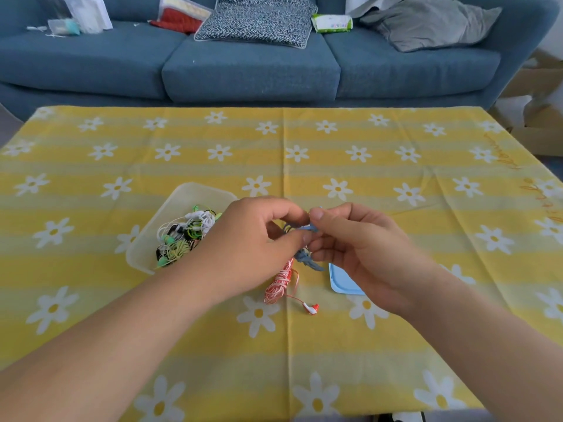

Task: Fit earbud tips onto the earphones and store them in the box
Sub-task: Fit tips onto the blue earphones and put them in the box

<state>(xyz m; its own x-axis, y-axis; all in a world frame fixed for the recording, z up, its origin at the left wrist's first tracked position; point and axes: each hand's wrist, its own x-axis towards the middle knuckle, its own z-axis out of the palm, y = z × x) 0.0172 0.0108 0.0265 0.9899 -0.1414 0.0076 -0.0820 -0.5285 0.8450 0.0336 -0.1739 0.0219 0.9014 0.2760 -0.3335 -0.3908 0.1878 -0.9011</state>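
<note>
My left hand (259,239) and my right hand (362,242) meet above the middle of the table, both pinching a pair of blue earphones (307,257) whose coiled cable hangs down between them. The earbud itself is mostly hidden by my fingertips. A translucent box (179,202) to the left holds several tangled earphones in white, green and black. Red-and-white earphones (281,283) lie coiled on the cloth just below my hands, with one earbud (311,308) trailing toward me.
A light blue lid (342,283) lies flat under my right hand. The table wears a yellow cloth with white daisies (396,147). Behind it stands a blue sofa (243,65) with cushions, packets and bags.
</note>
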